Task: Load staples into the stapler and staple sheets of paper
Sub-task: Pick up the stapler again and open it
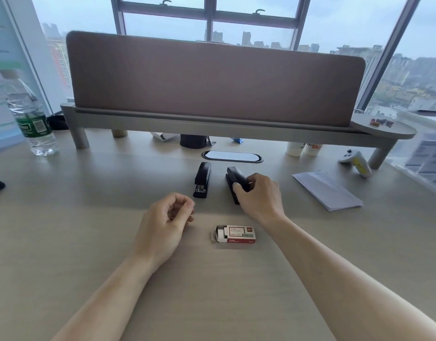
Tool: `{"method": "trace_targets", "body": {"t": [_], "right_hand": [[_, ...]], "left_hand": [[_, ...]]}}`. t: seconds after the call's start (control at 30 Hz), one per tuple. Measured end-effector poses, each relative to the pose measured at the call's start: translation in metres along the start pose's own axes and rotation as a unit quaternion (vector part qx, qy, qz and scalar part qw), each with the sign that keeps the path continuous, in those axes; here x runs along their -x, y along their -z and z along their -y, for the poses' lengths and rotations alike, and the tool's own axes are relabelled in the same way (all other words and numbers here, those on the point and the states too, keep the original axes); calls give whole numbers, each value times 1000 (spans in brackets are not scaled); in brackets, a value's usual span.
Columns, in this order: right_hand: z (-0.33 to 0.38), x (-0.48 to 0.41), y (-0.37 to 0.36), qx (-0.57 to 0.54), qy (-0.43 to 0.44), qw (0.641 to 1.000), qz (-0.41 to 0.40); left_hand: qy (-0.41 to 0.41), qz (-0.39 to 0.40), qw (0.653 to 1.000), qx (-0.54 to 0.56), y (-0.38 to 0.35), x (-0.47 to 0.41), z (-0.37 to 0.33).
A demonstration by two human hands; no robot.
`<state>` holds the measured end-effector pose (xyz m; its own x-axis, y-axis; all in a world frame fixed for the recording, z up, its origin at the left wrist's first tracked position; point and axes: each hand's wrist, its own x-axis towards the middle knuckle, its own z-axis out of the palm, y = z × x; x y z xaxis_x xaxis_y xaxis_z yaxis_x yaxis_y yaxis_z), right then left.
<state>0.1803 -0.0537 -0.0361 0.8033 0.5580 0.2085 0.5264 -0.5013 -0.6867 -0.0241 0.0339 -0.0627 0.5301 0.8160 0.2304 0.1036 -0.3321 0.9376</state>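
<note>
Now the right hand point(257, 193) closes around the right black plastic stapler point(236, 182); steady it, hinge it open. The curled left hand point(166, 221) apparently pinches a staple strip, though this cannot be confirmed.

Matt pale wood-look desk point(64, 230); glossy black plastic stapler point(202, 179); printed cardboard staple box point(236, 234) at 6 o'clock; clear plastic bottle point(30, 114).

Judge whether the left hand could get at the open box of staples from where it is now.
Probably yes. The left hand hovers just beside the staple box, with only bare desk between them. The right hand is further back on a stapler, leaving the way free.
</note>
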Motion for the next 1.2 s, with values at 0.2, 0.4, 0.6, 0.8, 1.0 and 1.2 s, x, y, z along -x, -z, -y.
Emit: {"method": "trace_targets", "body": {"t": [0.2, 0.4, 0.6, 0.8, 1.0, 1.2], "right_hand": [[-1, 2, 0, -27, 21, 999, 10], [-26, 38, 31, -93, 72, 993, 31], [-61, 82, 51, -26, 217, 965, 143], [-66, 76, 43, -3, 237, 963, 127], [-67, 78, 43, 3, 247, 961, 126], [-64, 76, 42, 0, 239, 962, 133]], "left_hand": [[-1, 7, 1000, -6, 1, 1, 0], [-2, 6, 1000, -17, 1, 2, -2], [10, -7, 997, -74, -1, 1, -4], [0, -16, 968, -249, -20, -50, -40], [-7, 63, 893, -445, -54, -85, -53], [-14, 24, 900, -435, -46, -90, -48]]}}
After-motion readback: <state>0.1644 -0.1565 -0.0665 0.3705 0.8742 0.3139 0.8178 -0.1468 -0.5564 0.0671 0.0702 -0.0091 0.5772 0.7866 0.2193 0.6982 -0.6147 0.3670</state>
